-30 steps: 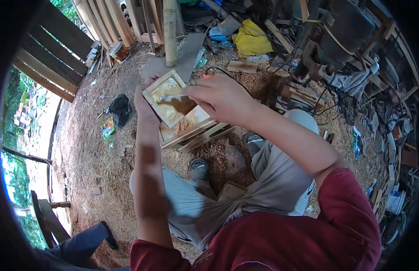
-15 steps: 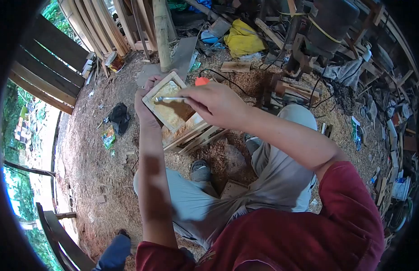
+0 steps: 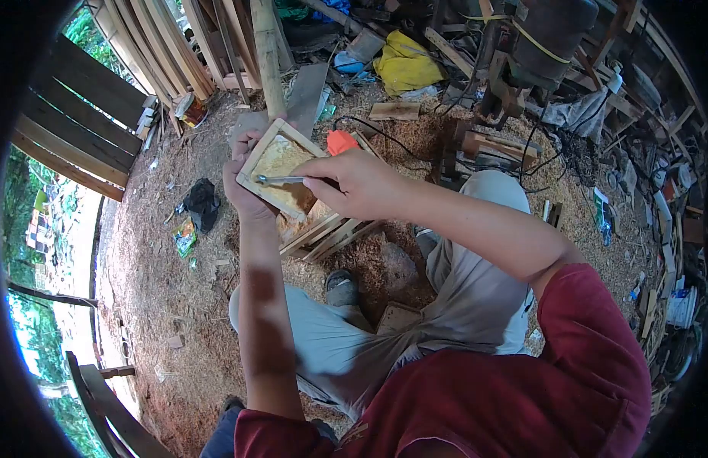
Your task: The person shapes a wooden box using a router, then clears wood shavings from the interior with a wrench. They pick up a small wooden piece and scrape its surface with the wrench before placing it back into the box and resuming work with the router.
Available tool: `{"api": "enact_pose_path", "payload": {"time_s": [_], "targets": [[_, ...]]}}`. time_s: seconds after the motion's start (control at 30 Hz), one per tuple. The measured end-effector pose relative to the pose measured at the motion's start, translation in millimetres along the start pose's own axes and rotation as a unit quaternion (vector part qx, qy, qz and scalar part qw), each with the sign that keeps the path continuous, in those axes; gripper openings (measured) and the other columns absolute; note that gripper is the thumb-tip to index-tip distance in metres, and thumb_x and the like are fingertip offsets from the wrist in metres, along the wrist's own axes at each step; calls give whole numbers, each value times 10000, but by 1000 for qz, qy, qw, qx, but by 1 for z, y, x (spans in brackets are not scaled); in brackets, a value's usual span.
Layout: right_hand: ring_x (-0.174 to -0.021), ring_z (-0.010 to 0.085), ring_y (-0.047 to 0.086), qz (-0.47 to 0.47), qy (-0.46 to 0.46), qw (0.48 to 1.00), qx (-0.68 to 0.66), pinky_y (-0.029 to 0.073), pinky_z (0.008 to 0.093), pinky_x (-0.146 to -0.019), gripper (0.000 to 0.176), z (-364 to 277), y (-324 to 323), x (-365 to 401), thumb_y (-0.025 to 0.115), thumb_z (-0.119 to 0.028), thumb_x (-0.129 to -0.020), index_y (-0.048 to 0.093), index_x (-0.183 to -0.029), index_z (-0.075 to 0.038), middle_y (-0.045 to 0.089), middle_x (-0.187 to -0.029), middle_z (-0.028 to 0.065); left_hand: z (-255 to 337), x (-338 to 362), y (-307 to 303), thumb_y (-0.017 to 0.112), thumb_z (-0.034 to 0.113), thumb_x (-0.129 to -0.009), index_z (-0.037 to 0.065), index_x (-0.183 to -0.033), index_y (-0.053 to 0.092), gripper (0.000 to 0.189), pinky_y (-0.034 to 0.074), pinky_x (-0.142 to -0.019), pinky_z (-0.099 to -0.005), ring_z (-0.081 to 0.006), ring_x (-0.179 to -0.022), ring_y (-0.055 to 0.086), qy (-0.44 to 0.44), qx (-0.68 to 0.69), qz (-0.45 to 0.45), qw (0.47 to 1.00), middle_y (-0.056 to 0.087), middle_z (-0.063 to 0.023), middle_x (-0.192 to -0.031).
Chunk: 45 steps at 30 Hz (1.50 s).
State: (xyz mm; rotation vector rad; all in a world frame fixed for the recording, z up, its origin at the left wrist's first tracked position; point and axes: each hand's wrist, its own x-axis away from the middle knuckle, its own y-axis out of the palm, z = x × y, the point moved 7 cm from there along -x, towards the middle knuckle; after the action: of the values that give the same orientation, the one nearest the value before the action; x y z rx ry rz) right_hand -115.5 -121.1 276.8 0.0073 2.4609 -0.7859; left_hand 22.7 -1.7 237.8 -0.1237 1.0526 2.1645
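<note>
My left hand (image 3: 243, 182) grips a small shallow wooden box (image 3: 278, 168) from below and from its left side, tilted toward me. Its inside looks pale yellow and rough. My right hand (image 3: 352, 182) is closed on a thin metal tool (image 3: 281, 179), whose tip lies across the lower left part of the box's inside. Under the box, on the sawdust floor, rests a wooden frame (image 3: 323, 227) of pale slats.
An orange tool (image 3: 340, 141) with a black cable lies behind the box. A wooden post (image 3: 264, 57), leaning planks (image 3: 159, 53), a yellow bag (image 3: 404, 65) and machinery (image 3: 537, 46) stand beyond. My feet (image 3: 340, 286) rest on sawdust beside a wooden block (image 3: 396, 317).
Both hands and the box have shifted slightly left and toward me. The tool tip has slid from the middle of the box toward its lower left edge.
</note>
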Motion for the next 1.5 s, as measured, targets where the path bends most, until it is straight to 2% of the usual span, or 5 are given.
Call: {"api": "enact_pose_path", "payload": {"time_s": [0.2, 0.9, 1.0, 1.2, 1.5], "targets": [[-637, 248, 623, -18, 77, 997, -18, 490, 366, -612, 252, 13, -11, -4, 640, -184, -983, 731, -1193, -79, 679, -778, 133, 12, 1, -2, 484, 272, -854, 8, -1215, 509, 448, 369, -1184, -583, -513, -1396, 445, 5, -24, -11, 1000, 434, -364, -1503], [-682, 314, 665, -141, -51, 984, 98, 509, 382, -637, 254, 1, -2, -2, 620, -198, -1012, 735, -1221, -113, 687, -762, 128, 27, 9, -4, 456, 278, -878, 12, -1228, 481, 440, 433, -1125, -487, -422, -1314, 544, 23, -50, 9, 998, 478, -346, -1482], [-703, 319, 676, -73, 27, 996, 35, 518, 385, -649, 251, 7, -12, -9, 628, -203, -1006, 736, -1212, -112, 708, -793, 129, 28, 8, -6, 461, 288, -884, 18, -1224, 478, 435, 425, -1133, -485, -423, -1318, 541, 26, -41, 14, 999, 480, -346, -1480], [-699, 329, 680, -114, -100, 985, 81, 524, 415, -643, 219, -1, 4, -1, 645, -208, -1001, 737, -1164, -94, 700, -793, 144, 31, 10, -12, 455, 285, -893, 15, -1223, 479, 427, 424, -1135, -479, -409, -1299, 558, 39, -64, 47, 996, 506, -335, -1457], [-654, 351, 655, 69, -76, 983, 151, 505, 418, -595, 163, 2, -1, -1, 648, -178, -988, 709, -1111, -91, 655, -723, 147, 31, 14, -12, 434, 263, -918, -3, -1198, 553, 404, 483, -1034, -453, -327, -1126, 624, 31, -99, 141, 985, 651, -200, -1176]]}}
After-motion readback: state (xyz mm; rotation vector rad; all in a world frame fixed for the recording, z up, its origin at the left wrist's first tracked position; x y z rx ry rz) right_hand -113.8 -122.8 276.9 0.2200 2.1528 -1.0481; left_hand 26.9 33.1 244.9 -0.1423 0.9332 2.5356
